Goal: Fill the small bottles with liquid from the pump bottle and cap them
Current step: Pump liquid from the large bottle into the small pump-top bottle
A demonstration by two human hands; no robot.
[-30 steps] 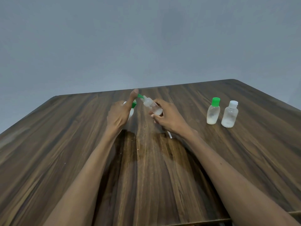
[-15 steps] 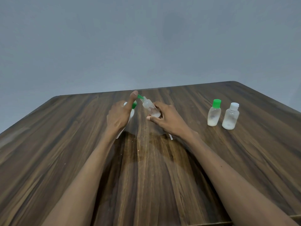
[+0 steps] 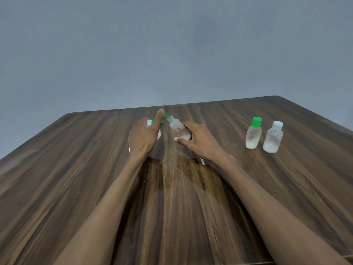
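Note:
My left hand wraps around the white pump bottle, which it mostly hides, and my forefinger lies on its green pump head. The green nozzle points right into the mouth of a small clear bottle. My right hand grips that small bottle by its base and tilts its open neck up and left toward the nozzle. A little white liquid shows inside it. Two more small bottles stand upright at the right: one with a green cap, one with a white cap.
Everything sits on a dark wooden table in front of a plain grey wall. A thin white stick-like item lies on the wood just under my right wrist. The table's far edge runs close behind my hands.
Both hands hold nearly the same pose. The small bottle and nozzle have stayed together, and the view has shifted slightly.

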